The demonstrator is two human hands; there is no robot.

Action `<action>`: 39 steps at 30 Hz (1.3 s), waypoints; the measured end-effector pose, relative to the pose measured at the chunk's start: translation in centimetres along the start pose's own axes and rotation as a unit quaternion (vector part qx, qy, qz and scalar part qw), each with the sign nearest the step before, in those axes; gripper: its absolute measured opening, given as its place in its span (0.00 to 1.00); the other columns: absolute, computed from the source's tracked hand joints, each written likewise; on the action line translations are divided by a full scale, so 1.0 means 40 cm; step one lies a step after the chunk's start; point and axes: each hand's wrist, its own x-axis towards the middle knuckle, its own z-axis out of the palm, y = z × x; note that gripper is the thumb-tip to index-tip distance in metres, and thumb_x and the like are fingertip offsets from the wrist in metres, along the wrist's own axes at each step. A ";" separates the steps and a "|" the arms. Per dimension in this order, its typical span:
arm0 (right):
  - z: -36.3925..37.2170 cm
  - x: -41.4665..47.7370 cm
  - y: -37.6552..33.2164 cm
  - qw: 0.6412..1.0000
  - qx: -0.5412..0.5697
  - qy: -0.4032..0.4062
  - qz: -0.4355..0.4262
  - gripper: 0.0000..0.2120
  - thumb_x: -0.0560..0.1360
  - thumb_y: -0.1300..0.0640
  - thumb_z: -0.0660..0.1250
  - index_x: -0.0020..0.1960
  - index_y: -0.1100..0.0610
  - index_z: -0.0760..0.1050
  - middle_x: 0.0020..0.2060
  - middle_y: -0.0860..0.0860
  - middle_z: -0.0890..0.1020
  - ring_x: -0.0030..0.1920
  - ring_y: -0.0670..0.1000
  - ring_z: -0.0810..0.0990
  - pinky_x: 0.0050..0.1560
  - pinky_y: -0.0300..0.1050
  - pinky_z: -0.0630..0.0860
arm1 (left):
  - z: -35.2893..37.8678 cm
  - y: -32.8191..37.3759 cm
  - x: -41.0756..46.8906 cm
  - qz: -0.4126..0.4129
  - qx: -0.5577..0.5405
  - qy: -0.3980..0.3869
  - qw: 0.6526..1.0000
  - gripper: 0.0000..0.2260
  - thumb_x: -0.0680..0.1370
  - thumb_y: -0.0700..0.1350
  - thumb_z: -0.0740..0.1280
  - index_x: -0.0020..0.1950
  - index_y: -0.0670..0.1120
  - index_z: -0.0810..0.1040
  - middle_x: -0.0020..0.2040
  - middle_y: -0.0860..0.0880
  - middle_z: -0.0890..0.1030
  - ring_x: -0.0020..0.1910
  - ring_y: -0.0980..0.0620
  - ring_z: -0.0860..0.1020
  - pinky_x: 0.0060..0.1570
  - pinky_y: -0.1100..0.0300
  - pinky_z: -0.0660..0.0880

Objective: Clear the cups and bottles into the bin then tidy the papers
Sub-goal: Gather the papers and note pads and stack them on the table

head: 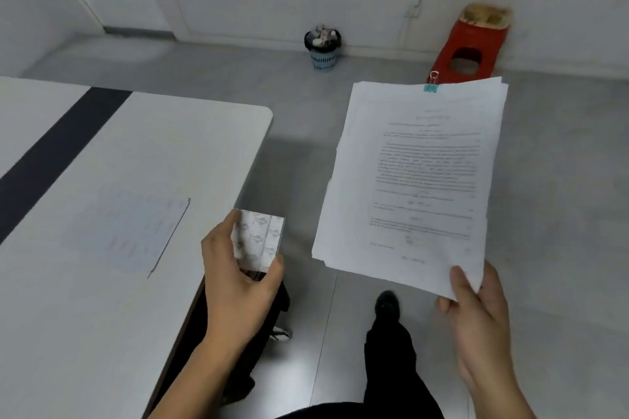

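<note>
My right hand (476, 323) grips the lower right corner of a stack of printed papers (415, 180), held up over the floor to the right of the table. A teal binder clip (431, 87) sits on the stack's top edge. My left hand (238, 279) holds a small folded piece of patterned white paper (258, 238) just off the table's right edge. One more sheet (129, 231) lies flat on the white table (102, 333). The bin (322, 50), a blue basket with a black liner and crumpled rubbish inside, stands on the floor by the far wall.
A red plastic stool (471, 44) lies tipped against the wall to the right of the bin. A dark stripe (58, 146) runs across the tabletop. My dark-trousered legs and a black shoe (386, 304) are on the grey floor below the papers.
</note>
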 end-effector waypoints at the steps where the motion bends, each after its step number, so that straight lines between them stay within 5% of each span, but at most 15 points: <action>1: 0.022 0.080 -0.012 1.000 -0.003 -0.010 0.012 0.11 0.84 0.60 0.59 0.58 0.46 0.76 0.42 0.41 0.83 0.35 0.43 0.74 0.34 0.37 0.72 | 0.045 0.010 0.045 -0.012 0.003 0.005 1.000 0.33 0.70 0.40 0.75 0.70 0.58 0.66 0.60 0.73 0.64 0.65 0.66 0.65 0.53 0.73 0.68; 5: 0.132 0.389 -0.110 0.996 -0.031 -0.080 0.022 0.12 0.84 0.61 0.59 0.60 0.49 0.75 0.45 0.45 0.83 0.33 0.46 0.71 0.32 0.38 0.70 | 0.174 0.085 0.242 -0.056 0.002 0.032 0.998 0.34 0.69 0.36 0.74 0.72 0.53 0.67 0.64 0.53 0.67 0.60 0.72 0.66 0.44 0.78 0.69; 10: 0.357 0.716 -0.283 0.982 -0.071 -0.176 -0.008 0.11 0.83 0.61 0.59 0.62 0.51 0.74 0.46 0.43 0.83 0.32 0.43 0.71 0.30 0.36 0.70 | 0.234 0.143 0.503 -0.070 0.012 0.145 0.987 0.35 0.69 0.41 0.75 0.72 0.58 0.66 0.62 0.58 0.67 0.67 0.59 0.66 0.51 0.61 0.75; 14: 0.553 0.909 -0.326 0.962 -0.091 -0.258 -0.022 0.11 0.84 0.62 0.58 0.59 0.48 0.75 0.40 0.42 0.81 0.31 0.44 0.69 0.31 0.38 0.69 | 0.279 0.100 0.677 -0.109 0.020 0.225 0.968 0.34 0.68 0.45 0.74 0.72 0.58 0.66 0.61 0.64 0.66 0.67 0.59 0.66 0.45 0.73 0.70; 17: 0.696 1.046 -0.302 0.948 -0.118 -0.296 -0.012 0.11 0.84 0.61 0.58 0.59 0.49 0.75 0.40 0.44 0.81 0.31 0.45 0.68 0.31 0.36 0.68 | 0.327 0.020 0.815 -0.145 0.034 0.249 0.957 0.34 0.69 0.42 0.76 0.71 0.56 0.66 0.59 0.74 0.64 0.67 0.60 0.65 0.45 0.70 0.69; 21: 0.891 1.223 -0.296 0.931 -0.167 -0.325 -0.001 0.12 0.84 0.60 0.59 0.61 0.47 0.75 0.38 0.51 0.78 0.31 0.47 0.67 0.34 0.43 0.68 | 0.364 -0.054 1.052 -0.201 0.022 0.273 0.940 0.35 0.68 0.41 0.76 0.71 0.56 0.66 0.64 0.58 0.68 0.66 0.68 0.62 0.55 0.54 0.75; 25: 1.101 1.380 -0.352 0.916 -0.188 -0.355 -0.007 0.12 0.83 0.58 0.59 0.61 0.45 0.75 0.35 0.48 0.79 0.31 0.47 0.68 0.36 0.49 0.68 | 0.353 -0.041 1.311 -0.181 0.031 0.296 0.937 0.33 0.66 0.47 0.72 0.70 0.56 0.66 0.60 0.69 0.67 0.67 0.61 0.64 0.55 0.48 0.76; 31: 1.412 1.562 -0.393 0.891 -0.187 -0.412 -0.003 0.12 0.84 0.58 0.59 0.60 0.44 0.76 0.39 0.42 0.82 0.34 0.45 0.71 0.32 0.39 0.69 | 0.326 -0.065 1.594 -0.195 0.066 0.336 0.919 0.37 0.67 0.49 0.75 0.73 0.55 0.63 0.66 0.57 0.66 0.65 0.65 0.65 0.54 0.47 0.79; 35: 1.612 1.673 -0.357 0.842 -0.220 -0.492 0.033 0.11 0.84 0.57 0.59 0.62 0.46 0.75 0.40 0.49 0.78 0.34 0.48 0.69 0.37 0.46 0.69 | 0.338 -0.117 1.708 -0.249 0.105 0.381 0.885 0.38 0.67 0.51 0.74 0.74 0.57 0.62 0.66 0.58 0.64 0.64 0.57 0.68 0.50 0.47 0.81; 39: 1.808 1.761 -0.344 0.756 -0.266 -0.596 0.054 0.11 0.84 0.57 0.59 0.62 0.45 0.73 0.45 0.49 0.80 0.36 0.49 0.70 0.37 0.45 0.71 | 0.386 -0.112 1.761 -0.355 0.120 0.461 0.804 0.39 0.69 0.46 0.77 0.76 0.52 0.62 0.67 0.53 0.65 0.64 0.58 0.67 0.58 0.53 0.75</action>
